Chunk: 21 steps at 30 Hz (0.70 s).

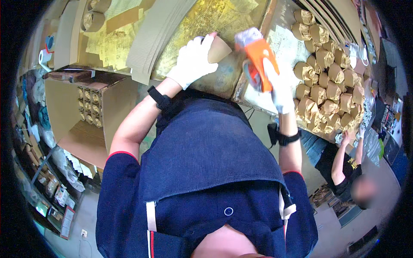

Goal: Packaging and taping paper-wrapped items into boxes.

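Observation:
My left hand [193, 60], in a white glove, is closed round a brown paper-covered piece [220, 50] with a rounded side, above the worn worktable [219, 81]. What is inside the paper cannot be seen. To the right, my right hand [279, 92], also gloved in white, grips an orange tape dispenser [262, 56]. The dispenser is tilted with its head toward the far side, a little apart from the brown piece. Its head is smeared by motion. Beyond it on the right stand several brown paper-wrapped cylinders [333, 91] in a close group.
A stack of grey-brown cardboard strips [148, 41] lies left of my left hand, overhanging the near table edge. Below it at left, an open carton [77, 133] holds rows of round pieces in dividers. At right, a co-worker [344, 165] reaches to the wrapped cylinders.

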Tool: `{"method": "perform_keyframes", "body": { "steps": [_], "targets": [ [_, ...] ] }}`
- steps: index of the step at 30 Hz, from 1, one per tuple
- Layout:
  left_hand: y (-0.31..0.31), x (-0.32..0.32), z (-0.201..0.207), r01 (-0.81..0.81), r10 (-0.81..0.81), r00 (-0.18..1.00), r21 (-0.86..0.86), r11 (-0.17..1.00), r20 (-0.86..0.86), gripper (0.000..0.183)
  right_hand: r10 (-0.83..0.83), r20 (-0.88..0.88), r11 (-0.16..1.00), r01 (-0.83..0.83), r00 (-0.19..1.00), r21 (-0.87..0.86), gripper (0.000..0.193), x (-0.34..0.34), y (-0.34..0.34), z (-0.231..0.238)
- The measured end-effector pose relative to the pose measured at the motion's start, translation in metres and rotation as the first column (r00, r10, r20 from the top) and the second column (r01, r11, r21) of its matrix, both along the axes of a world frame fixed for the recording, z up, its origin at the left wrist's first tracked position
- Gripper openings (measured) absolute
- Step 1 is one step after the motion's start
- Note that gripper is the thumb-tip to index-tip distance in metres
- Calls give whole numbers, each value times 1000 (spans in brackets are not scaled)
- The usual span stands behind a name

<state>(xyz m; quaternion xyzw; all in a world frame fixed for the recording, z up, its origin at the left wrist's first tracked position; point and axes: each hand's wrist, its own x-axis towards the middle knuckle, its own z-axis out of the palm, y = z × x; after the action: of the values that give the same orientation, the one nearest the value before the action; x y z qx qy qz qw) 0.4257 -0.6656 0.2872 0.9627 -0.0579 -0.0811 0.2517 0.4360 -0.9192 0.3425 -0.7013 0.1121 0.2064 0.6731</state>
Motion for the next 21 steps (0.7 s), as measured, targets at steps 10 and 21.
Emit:
{"method": "perform_keyframes", "body": {
  "steps": [10, 21],
  "targets": [
    [39, 34, 5, 104, -104, 994, -53, 993, -10, 81, 365, -136, 898, -387, 921, -210, 63, 24, 52, -9],
    [16, 13, -24, 54, 13, 979, -321, 945, 205, 55, 343, -132, 687, -345, 930, -640, 76, -4, 45, -25]
  ]
}}
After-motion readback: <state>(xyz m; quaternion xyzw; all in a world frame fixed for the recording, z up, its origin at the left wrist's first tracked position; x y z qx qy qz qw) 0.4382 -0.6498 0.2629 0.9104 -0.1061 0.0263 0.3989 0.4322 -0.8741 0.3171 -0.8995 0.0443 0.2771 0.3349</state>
